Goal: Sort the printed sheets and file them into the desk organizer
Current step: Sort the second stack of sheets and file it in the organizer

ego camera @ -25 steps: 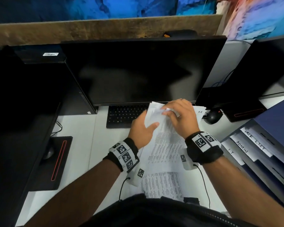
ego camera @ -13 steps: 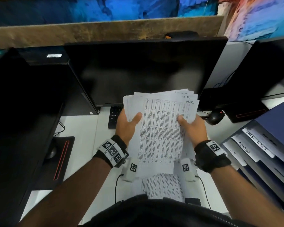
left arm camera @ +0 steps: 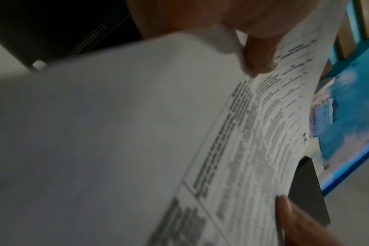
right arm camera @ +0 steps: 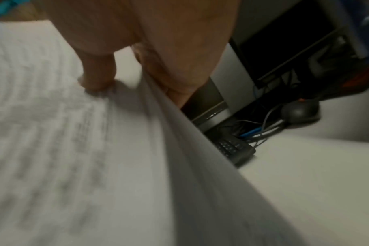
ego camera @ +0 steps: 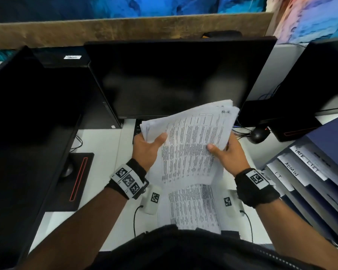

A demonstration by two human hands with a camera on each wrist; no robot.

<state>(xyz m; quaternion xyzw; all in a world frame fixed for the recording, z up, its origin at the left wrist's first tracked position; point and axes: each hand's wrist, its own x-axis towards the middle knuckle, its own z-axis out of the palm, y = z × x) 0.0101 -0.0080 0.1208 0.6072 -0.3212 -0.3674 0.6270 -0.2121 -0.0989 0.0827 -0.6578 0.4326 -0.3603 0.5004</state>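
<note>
A stack of printed sheets is held up above the desk in front of the monitor, tilted to the right. My left hand grips its left edge, thumb on the top page. My right hand grips the right edge, thumb on top, other fingers hidden behind. In the left wrist view the sheets fill the frame under my left thumb. The right wrist view shows the stack's edge pinched under my right thumb. Another printed sheet lies flat on the desk below. The blue-grey desk organizer stands at the right with tabs reading TASK LIST, ADMIN, IT.
A dark monitor stands straight ahead, its keyboard mostly hidden by the sheets. A second monitor is at the left and a third at the right. A black mouse with cables lies near the organizer.
Both hands lifted the stack off the desk and keyboard, spread to its two edges, and have now tilted it clockwise toward the right.
</note>
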